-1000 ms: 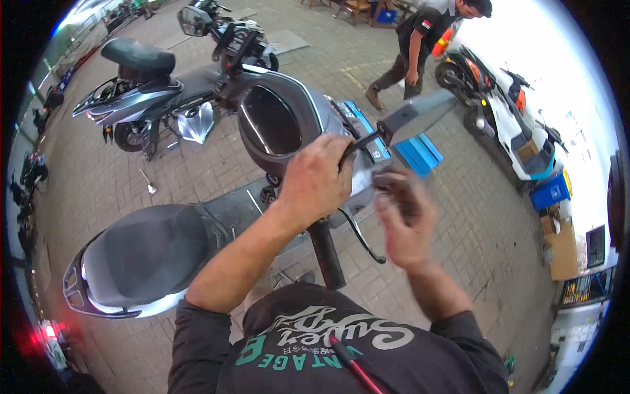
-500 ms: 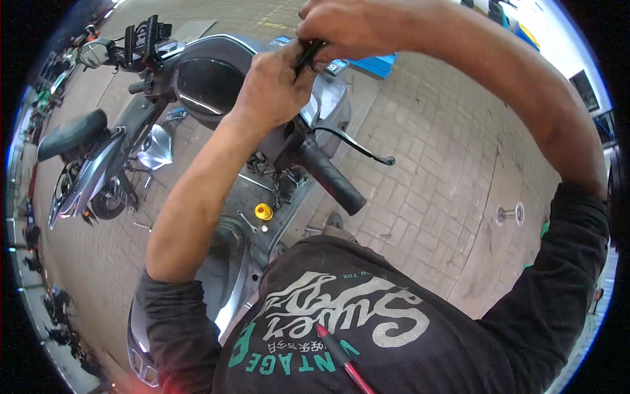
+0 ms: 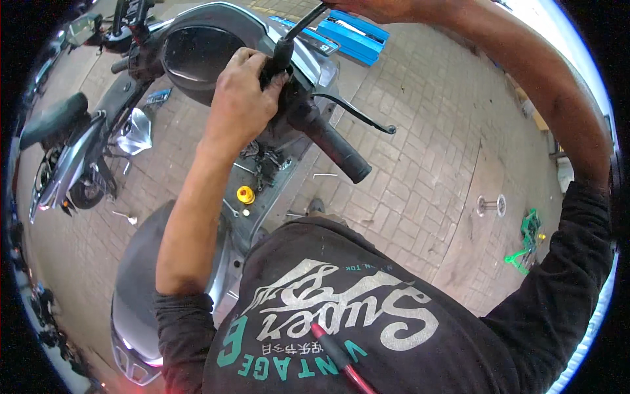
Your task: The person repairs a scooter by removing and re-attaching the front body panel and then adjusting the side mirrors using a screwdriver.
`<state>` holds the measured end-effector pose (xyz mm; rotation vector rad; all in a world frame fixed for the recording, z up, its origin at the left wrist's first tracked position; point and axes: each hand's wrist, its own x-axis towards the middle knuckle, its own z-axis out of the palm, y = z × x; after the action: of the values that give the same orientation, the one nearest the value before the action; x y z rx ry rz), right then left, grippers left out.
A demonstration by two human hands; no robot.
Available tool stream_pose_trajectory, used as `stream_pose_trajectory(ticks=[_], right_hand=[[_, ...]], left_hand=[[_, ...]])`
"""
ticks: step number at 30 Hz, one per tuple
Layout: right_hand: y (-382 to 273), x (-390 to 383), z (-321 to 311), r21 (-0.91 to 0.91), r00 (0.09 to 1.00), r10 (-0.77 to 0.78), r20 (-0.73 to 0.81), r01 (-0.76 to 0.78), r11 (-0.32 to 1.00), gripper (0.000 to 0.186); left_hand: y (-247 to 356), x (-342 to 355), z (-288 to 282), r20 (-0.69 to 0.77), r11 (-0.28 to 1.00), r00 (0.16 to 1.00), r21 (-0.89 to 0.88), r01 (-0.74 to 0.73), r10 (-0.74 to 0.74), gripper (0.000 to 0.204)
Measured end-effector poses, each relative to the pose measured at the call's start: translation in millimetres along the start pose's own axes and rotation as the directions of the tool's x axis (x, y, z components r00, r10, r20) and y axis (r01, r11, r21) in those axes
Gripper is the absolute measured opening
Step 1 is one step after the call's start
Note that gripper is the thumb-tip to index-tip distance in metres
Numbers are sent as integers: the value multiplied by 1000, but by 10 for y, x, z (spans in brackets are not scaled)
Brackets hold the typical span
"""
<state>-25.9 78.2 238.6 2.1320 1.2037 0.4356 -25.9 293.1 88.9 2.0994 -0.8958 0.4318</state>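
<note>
A black mirror stem [image 3: 305, 23] with a thick rubber boot [image 3: 283, 54] at its foot rises from the scooter's right handlebar. My left hand [image 3: 244, 98] is closed at the foot of this boot, thumb and fingers pinched together; what lies between the fingertips is mostly hidden. At the upper edge my right hand [image 3: 384, 8] meets the top of the stem, its fingers partly cut off by the picture. Just below my left hand are the black handlebar grip [image 3: 338, 154] and the brake lever [image 3: 357, 115].
On the scooter's footboard lie a yellow-capped container [image 3: 245, 195] and several metal tools. Beyond the front stands a blue box [image 3: 354, 36]. A second scooter [image 3: 72, 151] is parked at the left. A green frame-like object [image 3: 525, 243] and a metal spool-like part [image 3: 491, 205] rest on the right-hand floor.
My hands have come apart: the right has risen along the stem to the upper edge, the left has dropped toward its foot. The stem and boot now show between them.
</note>
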Motion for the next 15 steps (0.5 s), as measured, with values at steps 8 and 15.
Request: stream_pose_trajectory(ticks=[8, 15], right_hand=[[237, 48, 128, -128, 971, -223, -86, 212, 969, 9], [389, 432, 366, -193, 766, -469, -439, 430, 882, 10]], left_hand=[[-18, 165, -91, 178, 999, 983, 25, 38, -42, 34], [-47, 152, -74, 239, 995, 970, -79, 58, -37, 33]])
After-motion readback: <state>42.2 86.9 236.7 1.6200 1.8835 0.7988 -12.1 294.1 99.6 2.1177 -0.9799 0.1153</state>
